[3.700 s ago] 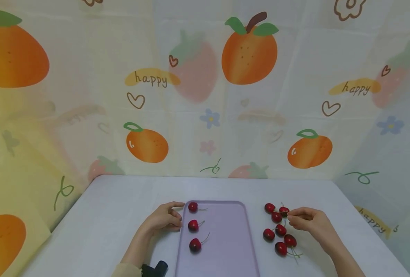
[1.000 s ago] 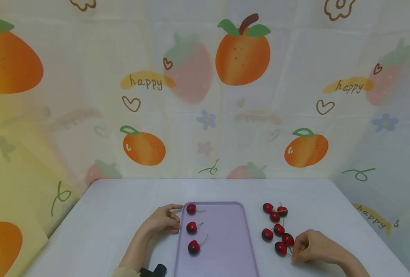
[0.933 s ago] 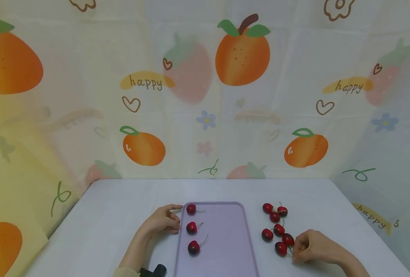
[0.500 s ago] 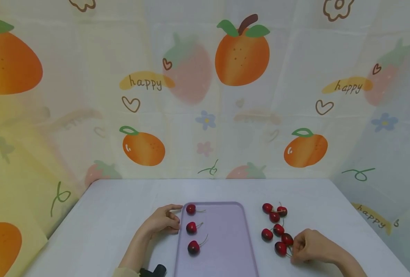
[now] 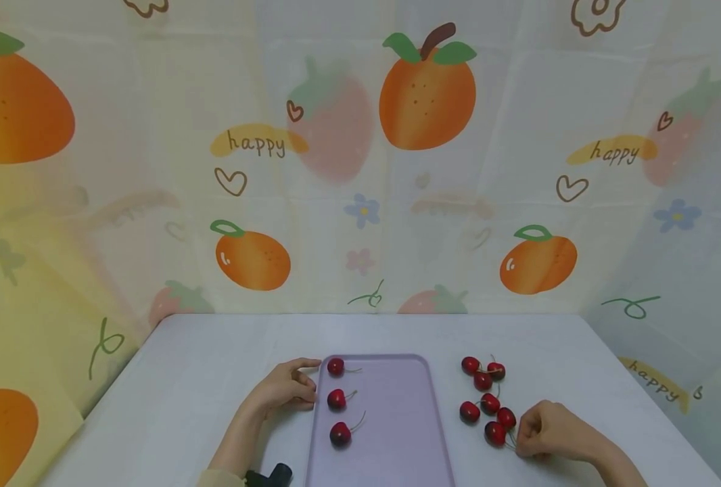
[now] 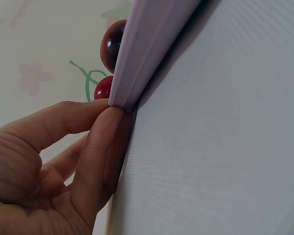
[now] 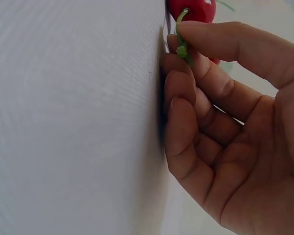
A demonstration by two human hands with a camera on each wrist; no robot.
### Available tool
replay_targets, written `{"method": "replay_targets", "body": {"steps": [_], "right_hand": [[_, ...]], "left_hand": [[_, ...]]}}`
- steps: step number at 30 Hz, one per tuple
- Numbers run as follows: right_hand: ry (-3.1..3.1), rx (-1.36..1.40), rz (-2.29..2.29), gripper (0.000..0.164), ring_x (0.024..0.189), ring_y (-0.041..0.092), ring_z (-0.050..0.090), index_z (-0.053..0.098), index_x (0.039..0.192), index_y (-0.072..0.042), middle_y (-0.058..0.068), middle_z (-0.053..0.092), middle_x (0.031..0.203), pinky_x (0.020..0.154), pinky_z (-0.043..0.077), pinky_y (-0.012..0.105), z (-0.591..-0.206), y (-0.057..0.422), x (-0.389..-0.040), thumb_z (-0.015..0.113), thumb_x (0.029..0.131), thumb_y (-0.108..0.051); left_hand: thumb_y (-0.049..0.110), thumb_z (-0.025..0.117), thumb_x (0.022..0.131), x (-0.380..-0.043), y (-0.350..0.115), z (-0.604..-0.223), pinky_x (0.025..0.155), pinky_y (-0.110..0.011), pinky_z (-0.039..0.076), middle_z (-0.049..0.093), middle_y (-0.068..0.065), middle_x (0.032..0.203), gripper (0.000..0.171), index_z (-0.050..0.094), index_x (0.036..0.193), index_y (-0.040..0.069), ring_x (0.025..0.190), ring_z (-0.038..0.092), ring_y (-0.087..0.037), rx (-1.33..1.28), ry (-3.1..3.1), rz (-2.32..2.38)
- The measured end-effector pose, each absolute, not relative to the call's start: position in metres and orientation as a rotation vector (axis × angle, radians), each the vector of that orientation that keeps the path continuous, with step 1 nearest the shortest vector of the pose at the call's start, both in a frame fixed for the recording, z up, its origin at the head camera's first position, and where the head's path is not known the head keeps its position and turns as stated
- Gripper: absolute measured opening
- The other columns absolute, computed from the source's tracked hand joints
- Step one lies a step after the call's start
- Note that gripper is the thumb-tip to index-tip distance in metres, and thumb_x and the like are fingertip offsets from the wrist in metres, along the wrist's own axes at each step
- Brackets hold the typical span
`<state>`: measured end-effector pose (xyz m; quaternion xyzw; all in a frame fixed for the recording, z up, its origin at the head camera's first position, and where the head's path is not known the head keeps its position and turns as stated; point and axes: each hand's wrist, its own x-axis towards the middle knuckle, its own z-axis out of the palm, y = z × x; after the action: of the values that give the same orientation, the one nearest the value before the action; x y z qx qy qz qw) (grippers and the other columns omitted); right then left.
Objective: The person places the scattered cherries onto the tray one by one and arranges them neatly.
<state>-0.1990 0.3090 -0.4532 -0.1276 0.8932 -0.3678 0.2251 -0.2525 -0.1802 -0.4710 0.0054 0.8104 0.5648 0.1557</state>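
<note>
My left hand (image 5: 284, 387) is at the left side of the lilac tray (image 5: 391, 412); the left wrist view shows thumb and finger tips pinching its rim (image 6: 132, 58). Three dark red cherries with stems lie down the tray's left side: a far one (image 5: 335, 367), a middle one (image 5: 337, 400) and a near one (image 5: 339, 434). To the right of the tray, my right hand (image 5: 552, 433) pinches a green cherry stem (image 7: 181, 36) between thumb and forefinger, its other fingers curled against the table. Nearest it lie a dark cherry (image 5: 495, 433) and a redder cherry (image 5: 506, 418).
Several more cherries lie loose right of the tray, including a far one (image 5: 471, 365) and a left one (image 5: 469, 412). A black object (image 5: 269, 477) is by my left wrist. Behind the white table (image 5: 226, 338) hangs a fruit-print cloth (image 5: 336, 257).
My right hand has gone from the far cherries to the near stems. In the last half second it shifts slightly right, the dark near cherry moving a little with it. My left hand stays.
</note>
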Motion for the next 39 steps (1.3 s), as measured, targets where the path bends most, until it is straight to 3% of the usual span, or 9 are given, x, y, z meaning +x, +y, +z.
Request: {"method": "replay_targets", "body": {"steps": [21,39], "right_hand": [[2.572,-0.279,-1.041,0.011,0.068,0.011,0.055,0.072,0.090,-0.005,0.003,0.067,0.077,0.058,0.050,0.022,-0.448,0.317,-0.203,0.068,0.086,-0.015],[2.634,-0.238,-1.068,0.020,0.072,0.010,0.055,0.073,0.094,-0.006,0.004,0.070,0.086,0.062,0.050,0.023,-0.437,0.316,-0.202,0.071,0.089,-0.025]], "left_hand": [[0.001,0.078,0.075,-0.254,-0.180,-0.471,0.066,-0.029,0.063,0.061,-0.007,0.086,0.071,0.050,0.141,0.003,0.068,0.062,-0.014,0.020,2.315,1.623],[0.002,0.077,0.076,-0.253,-0.181,-0.472,0.066,-0.028,0.062,0.060,-0.008,0.086,0.070,0.051,0.141,0.004,0.068,0.061,-0.015,0.004,2.325,1.614]]}}
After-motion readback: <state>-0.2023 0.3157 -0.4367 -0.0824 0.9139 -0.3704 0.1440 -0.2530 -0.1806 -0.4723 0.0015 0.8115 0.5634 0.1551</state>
